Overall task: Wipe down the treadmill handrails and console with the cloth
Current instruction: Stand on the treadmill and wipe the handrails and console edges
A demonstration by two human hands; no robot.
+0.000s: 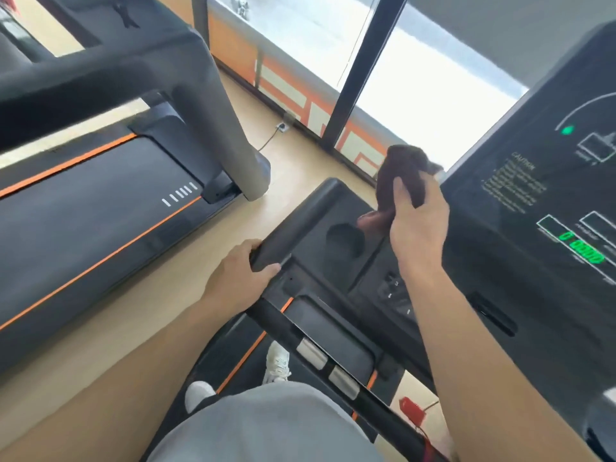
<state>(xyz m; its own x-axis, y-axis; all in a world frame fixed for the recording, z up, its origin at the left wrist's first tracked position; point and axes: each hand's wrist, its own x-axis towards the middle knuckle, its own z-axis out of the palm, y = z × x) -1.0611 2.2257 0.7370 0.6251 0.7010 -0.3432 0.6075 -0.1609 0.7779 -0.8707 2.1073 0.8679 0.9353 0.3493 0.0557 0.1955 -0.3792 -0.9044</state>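
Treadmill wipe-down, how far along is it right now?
Nothing shows as finished; no surface looks visibly wiped. In hand: the right hand grips the dark cloth at the console's left edge, while the left hand holds the handrail. Left, as far as visible: console face and handrails.

My left hand (pixel 238 271) grips the near end of the left handrail (pixel 293 225); my right hand (pixel 416 225) holds the cloth (pixel 405 175) at the left edge of the console (pixel 546 195). A second treadmill (pixel 93 211) lies further left, the window (pixel 416 88) ahead.
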